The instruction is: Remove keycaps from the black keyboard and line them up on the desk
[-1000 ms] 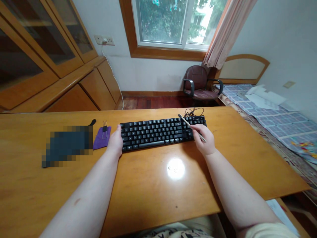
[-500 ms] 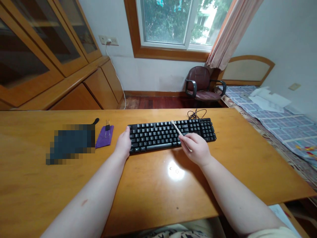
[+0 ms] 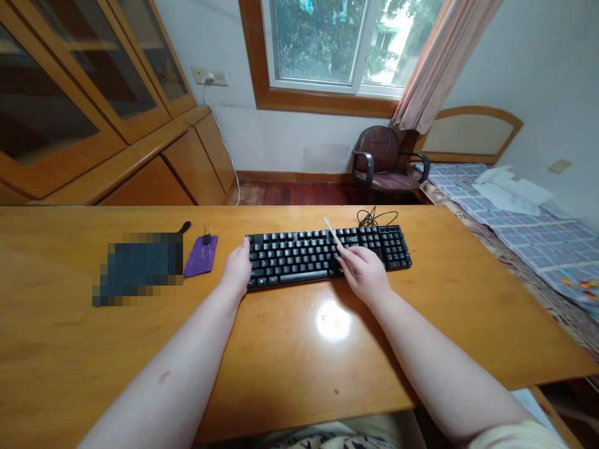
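Observation:
A black full-size keyboard (image 3: pixel 290 259) lies on the wooden desk, slightly slanted. My left hand (image 3: pixel 238 268) is closed on its left end, the thumb along the edge. My right hand (image 3: pixel 367 271) is over the right half, closed round a slim white stick (image 3: pixel 333 232) with a thicker pale tip, shaped like a toothbrush. That tip points away from me, at the keyboard's far edge; whether it touches the keys I cannot tell. The rest of the stick is hidden by my fingers.
Left of the keyboard lie a purple cloth (image 3: pixel 200 259) with a black binder clip (image 3: pixel 206 239) and a blurred-out dark object (image 3: pixel 143 265). A coiled black cable (image 3: pixel 374 218) sits behind the keyboard. Past the desk (image 3: pixel 281 362) stand a chair (image 3: pixel 380 156) and a bed (image 3: pixel 515 224).
The stick's tip has moved away from me, from over the keys to the keyboard's far edge. My right hand has shifted slightly forward and left; my left hand keeps its hold.

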Motion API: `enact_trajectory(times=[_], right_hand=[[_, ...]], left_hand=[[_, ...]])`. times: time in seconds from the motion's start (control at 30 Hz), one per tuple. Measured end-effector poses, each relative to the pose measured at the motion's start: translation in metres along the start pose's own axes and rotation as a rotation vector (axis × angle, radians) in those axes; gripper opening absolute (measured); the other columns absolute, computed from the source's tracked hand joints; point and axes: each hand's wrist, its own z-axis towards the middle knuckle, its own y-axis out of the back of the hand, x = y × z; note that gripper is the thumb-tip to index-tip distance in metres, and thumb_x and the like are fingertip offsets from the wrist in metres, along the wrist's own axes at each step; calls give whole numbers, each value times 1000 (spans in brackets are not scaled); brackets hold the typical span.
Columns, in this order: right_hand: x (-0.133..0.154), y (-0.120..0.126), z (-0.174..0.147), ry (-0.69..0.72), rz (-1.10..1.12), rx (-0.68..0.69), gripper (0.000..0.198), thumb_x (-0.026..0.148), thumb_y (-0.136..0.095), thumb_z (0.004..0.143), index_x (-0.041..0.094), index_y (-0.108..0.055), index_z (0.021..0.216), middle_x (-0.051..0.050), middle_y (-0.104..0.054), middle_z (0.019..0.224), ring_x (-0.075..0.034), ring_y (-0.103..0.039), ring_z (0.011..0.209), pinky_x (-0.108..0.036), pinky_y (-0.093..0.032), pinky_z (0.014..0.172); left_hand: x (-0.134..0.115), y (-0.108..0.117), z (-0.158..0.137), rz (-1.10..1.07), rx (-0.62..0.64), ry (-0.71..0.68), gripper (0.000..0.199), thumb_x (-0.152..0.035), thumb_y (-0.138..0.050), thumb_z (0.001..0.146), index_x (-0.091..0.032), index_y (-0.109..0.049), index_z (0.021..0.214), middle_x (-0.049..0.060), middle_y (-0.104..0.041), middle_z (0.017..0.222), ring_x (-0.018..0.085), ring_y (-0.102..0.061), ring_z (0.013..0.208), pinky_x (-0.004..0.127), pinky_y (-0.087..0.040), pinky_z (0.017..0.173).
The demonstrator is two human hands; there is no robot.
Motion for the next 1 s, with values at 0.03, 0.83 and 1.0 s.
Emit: enact_trajectory(times=[0.03,0.83,1.0], right_hand=[[-1,2,-1,-15,21,-41,31,18,-53,83,23,-59,113,-7,-63,86,-20,-59,77,-34,-50,68],[-17,-3,113,-588,1025,-196,27,43,-59,80,17,-61,80,4,-43,55,-7,-45,46,-20,-38,43],[-10,-30,149,-686,1131,39,26,41,-62,77,16,-57,73,5,-45,49,-7,-47,43,-20,-44,43]], left_hand=[[1,0,1,3,-2,-8,40,-52,-52,80,-15,-66,87,9,-71,80,25,-66,87,38,-53,78],[6,5,6,97,220,-134,54,-60,-46,80,-13,-67,98,10,-70,98,27,-59,105,38,-44,92],[5,6,6,138,291,-170,62,-64,-40,80,-13,-65,105,11,-69,102,29,-58,107,39,-43,92]])
